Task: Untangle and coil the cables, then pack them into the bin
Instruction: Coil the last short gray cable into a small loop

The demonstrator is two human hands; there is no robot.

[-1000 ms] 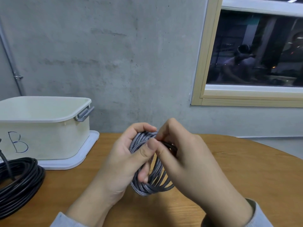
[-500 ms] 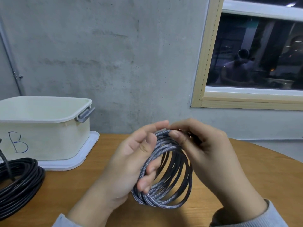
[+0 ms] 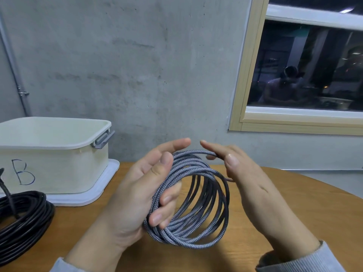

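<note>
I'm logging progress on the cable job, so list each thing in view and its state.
Braided cable: coiled in loops, held above the table.
Left hand: fingers curled through the coil, gripping it.
Right hand: fingers straight, touching the coil's top.
Black cable: coiled, lying on the table.
Bin: lid on.

head view: worn on your head | faces forward and slightly down across the wooden table (image 3: pixel 294 203) toward the concrete wall (image 3: pixel 137 65) | close over the table's near edge, your hands fill the lower centre | window (image 3: pixel 306 71) up right of the table | single view, no overlap
</note>
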